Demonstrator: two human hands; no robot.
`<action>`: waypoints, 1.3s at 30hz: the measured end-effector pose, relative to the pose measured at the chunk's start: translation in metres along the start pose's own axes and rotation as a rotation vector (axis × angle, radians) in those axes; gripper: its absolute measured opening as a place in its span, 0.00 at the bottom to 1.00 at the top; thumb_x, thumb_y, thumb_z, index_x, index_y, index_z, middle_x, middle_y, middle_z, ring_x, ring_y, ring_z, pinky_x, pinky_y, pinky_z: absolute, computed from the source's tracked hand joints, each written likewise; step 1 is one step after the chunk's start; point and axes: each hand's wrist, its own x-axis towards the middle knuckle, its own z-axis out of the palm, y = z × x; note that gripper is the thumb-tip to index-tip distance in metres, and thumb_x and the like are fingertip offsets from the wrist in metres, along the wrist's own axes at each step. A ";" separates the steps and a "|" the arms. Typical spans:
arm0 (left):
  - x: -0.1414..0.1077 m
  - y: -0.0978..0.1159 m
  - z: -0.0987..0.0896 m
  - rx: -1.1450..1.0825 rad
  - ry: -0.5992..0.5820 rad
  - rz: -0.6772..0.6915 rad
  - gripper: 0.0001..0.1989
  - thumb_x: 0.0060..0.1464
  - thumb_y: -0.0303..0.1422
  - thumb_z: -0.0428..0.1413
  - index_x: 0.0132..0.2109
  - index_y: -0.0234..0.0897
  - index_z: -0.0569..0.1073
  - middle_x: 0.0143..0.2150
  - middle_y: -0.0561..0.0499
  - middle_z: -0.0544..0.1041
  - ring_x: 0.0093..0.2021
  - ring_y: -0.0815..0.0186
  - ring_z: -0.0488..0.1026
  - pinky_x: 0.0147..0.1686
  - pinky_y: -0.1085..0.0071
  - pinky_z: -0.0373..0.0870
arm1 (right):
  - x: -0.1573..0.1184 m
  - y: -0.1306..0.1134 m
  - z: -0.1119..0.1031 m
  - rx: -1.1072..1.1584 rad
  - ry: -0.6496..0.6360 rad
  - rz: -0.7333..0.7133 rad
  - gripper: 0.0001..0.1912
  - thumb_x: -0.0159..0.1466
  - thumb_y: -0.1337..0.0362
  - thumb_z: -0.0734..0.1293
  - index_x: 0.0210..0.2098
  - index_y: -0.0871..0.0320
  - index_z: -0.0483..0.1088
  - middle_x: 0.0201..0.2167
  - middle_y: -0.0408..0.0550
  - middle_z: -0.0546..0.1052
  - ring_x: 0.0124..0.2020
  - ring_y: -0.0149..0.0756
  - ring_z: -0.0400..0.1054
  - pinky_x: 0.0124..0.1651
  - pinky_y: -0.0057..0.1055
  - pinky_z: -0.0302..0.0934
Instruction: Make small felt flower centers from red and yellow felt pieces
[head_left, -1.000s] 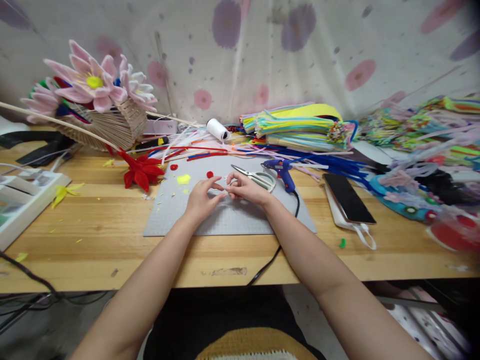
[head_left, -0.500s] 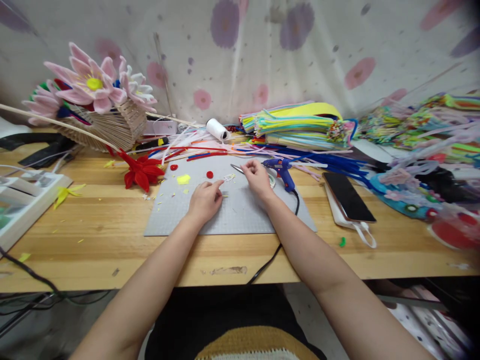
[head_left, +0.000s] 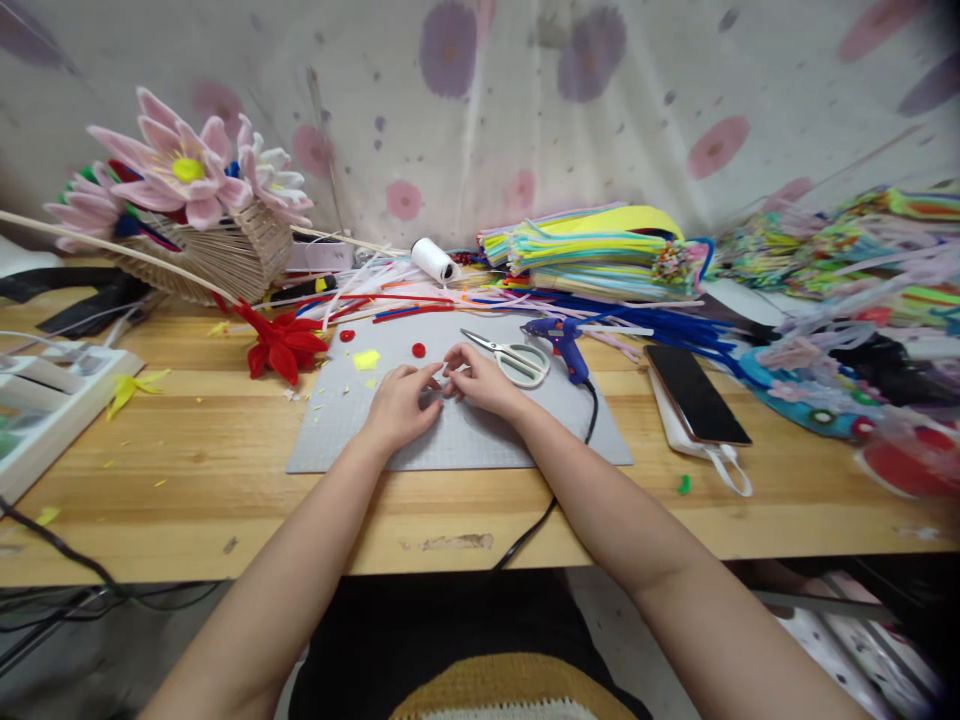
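My left hand point(head_left: 403, 405) rests low over the grey cutting mat point(head_left: 352, 440), thumb and forefinger apart, with nothing visible in it. Close against its fingertips is my right hand point(head_left: 480, 380), its fingers curled together at the tips; whatever they pinch is too small or hidden to make out. The pale clippings between the hands are mostly covered by the fingers. Just beyond the right hand lie white-handled scissors point(head_left: 525, 366), untouched, blades toward the back left. A red disc point(head_left: 418, 350), another red disc point(head_left: 347, 336) and a yellow square piece point(head_left: 367, 359) are on the mat.
A blue glue gun point(head_left: 566, 345) lies right of the scissors, its cord crossing the mat. A phone point(head_left: 697, 393) is farther right. Pipe cleaner bundles point(head_left: 600, 250) and a white thread spool point(head_left: 433, 260) line the back. Left are a red fuzzy flower point(head_left: 283, 343) and a flower basket point(head_left: 217, 245).
My right hand has let go of the scissors, leaving them on the mat, and has moved left and nearer to meet my left hand. My left hand has shifted slightly left.
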 end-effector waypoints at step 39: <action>-0.003 -0.071 -0.037 -0.340 0.664 -0.620 0.11 0.48 0.29 0.53 0.41 0.36 0.68 0.29 0.53 0.74 0.31 0.69 0.72 0.38 0.70 0.69 | 0.003 -0.001 -0.021 -0.108 0.333 -0.027 0.08 0.49 0.67 0.56 0.27 0.57 0.64 0.17 0.37 0.59 0.20 0.27 0.52 0.26 0.25 0.46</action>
